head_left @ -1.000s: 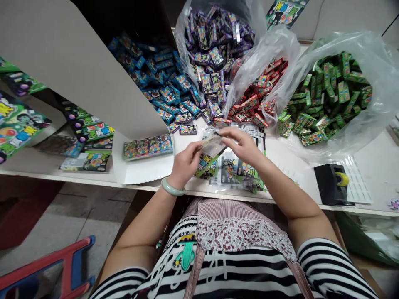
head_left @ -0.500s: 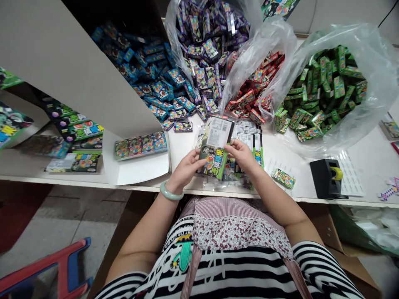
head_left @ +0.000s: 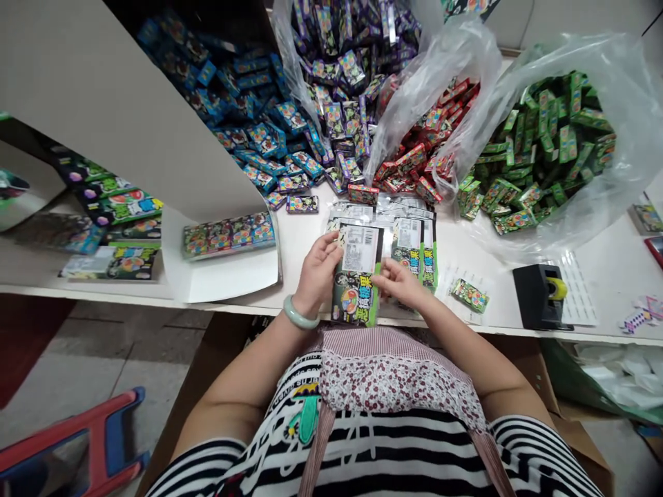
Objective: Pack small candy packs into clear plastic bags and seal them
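Note:
Between my hands, at the table's front edge, is a printed candy pouch [head_left: 355, 297], black and green with a white label panel and barcode. My left hand [head_left: 317, 275] grips its left edge, thumb on the front face. On the right edge, the fingers of my right hand [head_left: 400, 281] pinch it. Behind it and to its right, more flat pouches [head_left: 408, 241] lie in overlapping stacks on the white table. Just beyond them rests a small red candy box [head_left: 363, 194].
Heaped beyond are blue boxes [head_left: 264, 138], purple boxes [head_left: 352, 117], red boxes [head_left: 409, 162] and green boxes [head_left: 567, 145], several in clear bags. A white carton flap [head_left: 228, 276] holds a row of boxes at left. A tape dispenser [head_left: 539, 297] and a single green box [head_left: 470, 295] sit right.
Both hands have brought the pouch down toward my body, so it now stands more upright and square to me. The red box behind the stacks has come into view.

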Demonstrator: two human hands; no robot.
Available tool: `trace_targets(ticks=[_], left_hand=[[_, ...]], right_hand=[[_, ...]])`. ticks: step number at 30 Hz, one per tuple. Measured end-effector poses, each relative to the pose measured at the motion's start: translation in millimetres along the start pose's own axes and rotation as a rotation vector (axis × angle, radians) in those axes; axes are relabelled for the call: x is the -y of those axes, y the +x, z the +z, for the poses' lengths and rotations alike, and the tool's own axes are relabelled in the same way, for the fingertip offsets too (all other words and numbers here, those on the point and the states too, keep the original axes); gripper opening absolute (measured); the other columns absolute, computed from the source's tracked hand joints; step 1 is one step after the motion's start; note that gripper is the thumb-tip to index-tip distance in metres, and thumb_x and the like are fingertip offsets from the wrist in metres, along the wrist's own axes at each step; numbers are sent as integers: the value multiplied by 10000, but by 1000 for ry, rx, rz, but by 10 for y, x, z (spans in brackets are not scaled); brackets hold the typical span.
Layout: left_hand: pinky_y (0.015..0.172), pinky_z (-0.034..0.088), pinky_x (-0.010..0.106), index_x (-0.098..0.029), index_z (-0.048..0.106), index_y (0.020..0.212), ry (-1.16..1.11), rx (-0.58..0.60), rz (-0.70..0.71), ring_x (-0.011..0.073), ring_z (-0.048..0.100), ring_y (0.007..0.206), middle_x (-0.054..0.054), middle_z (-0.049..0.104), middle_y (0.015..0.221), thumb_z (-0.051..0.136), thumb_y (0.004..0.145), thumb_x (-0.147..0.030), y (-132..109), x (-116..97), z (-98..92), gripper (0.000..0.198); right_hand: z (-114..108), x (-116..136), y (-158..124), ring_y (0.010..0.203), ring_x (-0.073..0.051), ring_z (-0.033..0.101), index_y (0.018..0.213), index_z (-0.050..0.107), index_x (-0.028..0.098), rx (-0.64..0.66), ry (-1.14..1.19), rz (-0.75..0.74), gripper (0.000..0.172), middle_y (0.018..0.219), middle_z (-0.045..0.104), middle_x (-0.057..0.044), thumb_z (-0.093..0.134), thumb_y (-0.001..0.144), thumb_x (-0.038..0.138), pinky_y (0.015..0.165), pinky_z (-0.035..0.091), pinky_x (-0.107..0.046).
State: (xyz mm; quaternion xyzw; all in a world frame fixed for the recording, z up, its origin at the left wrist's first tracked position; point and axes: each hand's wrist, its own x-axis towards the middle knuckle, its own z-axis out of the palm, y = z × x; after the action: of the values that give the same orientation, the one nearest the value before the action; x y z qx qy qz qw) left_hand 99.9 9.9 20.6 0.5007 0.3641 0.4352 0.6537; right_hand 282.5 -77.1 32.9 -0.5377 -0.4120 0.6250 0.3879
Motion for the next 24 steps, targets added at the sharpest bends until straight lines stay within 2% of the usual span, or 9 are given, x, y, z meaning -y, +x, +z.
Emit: trace_targets(ticks=[2,5,8,10,12,15,17,21,24], left_hand=[[830,603,324,-249,537,1266,29,5,6,166,705,922,56,714,1043,670,876,-381,-38,11,30,433],[818,618,354,-324,383,1450,99,117,-19,191,701,962,70,685,1117,634,898,-415,-122,17,16,613],[850,622,381,-370,308,1510,190,236,6,208,693,1003,81,649,1192,651,885,-440,-147,-25,-44,716],[868,621,388,-376,367,1488,208,284,22,207,694,991,75,643,1189,694,858,-418,-141,-76,-68,711],[866,622,380,-388,386,1475,163,319,25,198,698,966,60,649,1163,731,835,-376,-141,-133,-66,727],[853,622,350,-395,377,1466,83,333,37,184,699,955,40,662,1106,754,827,-319,-163,-199,-37,746],[835,620,326,-387,379,1457,65,324,48,172,697,935,32,667,1071,758,827,-290,-185,-218,-22,741],[797,616,302,-392,369,1455,55,312,61,144,687,851,17,670,1044,785,801,-258,-215,-217,-27,787],[822,610,307,-352,482,1380,84,330,55,153,691,897,29,679,1078,785,797,-264,-234,-232,-41,664]], right_hand=[[10,-56,-113,607,-128,568,873,499,260,-1,-45,-27,348,686,557,50,757,726,441,569,519,-301],[-67,-102,-218,663,-141,575,924,538,261,22,-123,-24,308,721,581,34,755,746,390,611,526,-314],[-200,-33,-253,770,-161,628,1075,542,268,94,-100,-9,436,828,625,14,781,722,360,685,561,-332],[-262,77,-243,856,-165,652,1208,479,280,-25,-62,-92,591,972,642,-11,795,712,338,792,574,-350],[-277,194,-215,860,-155,657,1263,427,292,-212,-70,-193,639,1031,637,-21,784,735,334,845,566,-352],[-230,287,-169,778,-135,633,1205,477,297,-325,-147,-285,495,945,631,3,739,788,351,758,553,-322],[-184,283,-158,749,-123,609,1185,514,305,-327,-172,-347,423,913,619,14,708,812,355,690,528,-300],[-141,240,-199,739,-113,588,1205,532,321,-340,-161,-401,414,939,603,13,680,819,347,641,493,-285],[-162,254,-241,720,-110,567,1172,560,304,-328,-167,-381,387,930,590,11,682,806,336,622,476,-285]])
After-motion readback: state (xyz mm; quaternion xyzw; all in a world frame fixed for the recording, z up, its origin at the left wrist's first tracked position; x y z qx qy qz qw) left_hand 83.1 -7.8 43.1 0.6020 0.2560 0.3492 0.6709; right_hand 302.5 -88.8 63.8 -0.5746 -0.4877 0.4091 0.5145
